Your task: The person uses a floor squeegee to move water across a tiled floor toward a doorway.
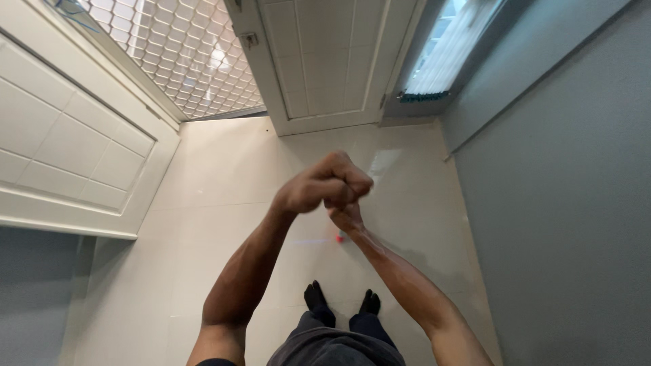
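Observation:
Both my arms reach out in front of me over a pale tiled floor (224,176). My left hand (319,183) is curled into a fist and lies over my right hand (347,215), covering most of it. The two hands press together. Nothing shows inside either one. A small red and teal object (340,238) lies on the floor just below my right wrist, partly hidden by the arm. My feet in dark socks (317,298) stand on the tiles below.
A white panelled door (74,142) stands open at the left, and another white door (325,61) is ahead. A metal lattice grille (183,47) fills the opening between them. A grey wall (563,190) runs along the right.

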